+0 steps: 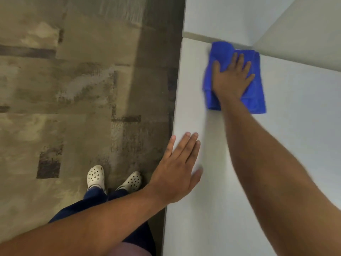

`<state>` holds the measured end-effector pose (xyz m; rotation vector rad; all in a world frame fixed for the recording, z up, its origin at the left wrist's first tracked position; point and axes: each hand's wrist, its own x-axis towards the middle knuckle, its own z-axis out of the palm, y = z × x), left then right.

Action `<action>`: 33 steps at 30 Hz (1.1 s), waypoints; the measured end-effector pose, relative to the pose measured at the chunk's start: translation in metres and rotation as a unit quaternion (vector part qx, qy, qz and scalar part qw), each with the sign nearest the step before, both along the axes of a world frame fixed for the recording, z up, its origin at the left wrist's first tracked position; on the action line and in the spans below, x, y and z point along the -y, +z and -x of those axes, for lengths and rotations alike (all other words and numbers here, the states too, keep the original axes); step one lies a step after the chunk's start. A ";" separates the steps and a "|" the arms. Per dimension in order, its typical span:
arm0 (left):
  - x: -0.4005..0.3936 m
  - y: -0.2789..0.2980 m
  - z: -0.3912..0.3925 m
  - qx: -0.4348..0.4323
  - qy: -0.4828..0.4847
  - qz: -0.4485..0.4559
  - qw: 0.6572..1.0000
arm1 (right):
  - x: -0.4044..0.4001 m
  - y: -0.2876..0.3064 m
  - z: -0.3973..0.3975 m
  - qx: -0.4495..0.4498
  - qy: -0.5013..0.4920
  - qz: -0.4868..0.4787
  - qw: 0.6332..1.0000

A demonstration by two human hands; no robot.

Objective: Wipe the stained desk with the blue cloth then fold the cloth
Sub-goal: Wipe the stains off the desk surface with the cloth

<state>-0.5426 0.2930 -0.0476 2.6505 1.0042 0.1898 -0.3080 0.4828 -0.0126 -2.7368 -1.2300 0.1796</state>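
Observation:
The blue cloth [256,97] lies bunched on the white desk [299,126], near the desk's far left corner by a seam. My right hand [231,78] presses flat on top of the cloth, fingers spread and pointing away from me. My left hand [177,167] rests flat with fingers apart on the desk's left edge, closer to me, holding nothing. No stain shows on the desk surface around the cloth.
A second white desk surface [221,15] adjoins beyond the seam, and a pale panel [304,34] rises at the far right. Left of the desk is patterned brown carpet [73,89]. My feet in white perforated clogs [96,177] stand by the desk edge.

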 end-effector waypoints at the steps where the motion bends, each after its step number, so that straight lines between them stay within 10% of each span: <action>1: -0.001 0.001 0.000 0.005 0.000 -0.001 1.000 | -0.002 -0.003 0.026 0.009 0.024 -0.001 1.000; 8: 0.003 0.003 0.010 0.039 -0.106 0.004 0.994 | 0.051 0.000 -0.007 -0.010 0.378 0.007 0.926; 14: 0.014 0.003 0.021 0.035 -0.138 0.013 0.990 | 0.071 -0.003 -0.013 -0.002 -0.036 0.004 0.999; 24: -0.011 -0.026 0.048 0.092 -0.347 -0.026 0.933 | 0.136 -0.011 0.058 0.027 0.305 0.038 0.951; 33: -0.013 -0.038 0.047 0.088 -0.353 -0.040 0.931 | -0.036 -0.009 0.031 0.012 0.259 0.012 0.966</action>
